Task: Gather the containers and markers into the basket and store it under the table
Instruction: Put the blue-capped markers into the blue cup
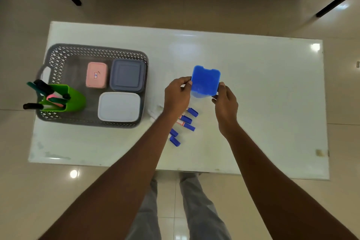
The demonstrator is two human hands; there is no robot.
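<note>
So, both hands on the blue holder (205, 81), held between them over the mid table. Left hand (176, 96) pinches its left wall w/ thumb and fingertips, fingers curled, partly closed. Right hand (226, 101) grips the right wall the same way, thumb tip at the rim, other fingers curled under. Holder is open-topped, mouth facing the camera, looks empty inside; can't tell if its base touches the table or sits just above.

Just below the hands, on the near side, blue-capped markers (187, 121) lie loose on the table in a rough row, caps pointing right; the left forearm covers their bodies, so exact count unclear, approx five caps show.

Well left of the hands sits the grey basket (97, 49), lattice walls, near the table's left edge. Inside: pink box (96, 75) and dark grey lidded box (127, 75) side by side at the back, white lidded box (119, 107) in front of them, green holder (73, 98) tilted at the front-left corner w/ several markers sticking out over the rim.

White table (263, 84) is bare across its whole right half. Tile floor all round; dark furniture legs beyond the far edge.
</note>
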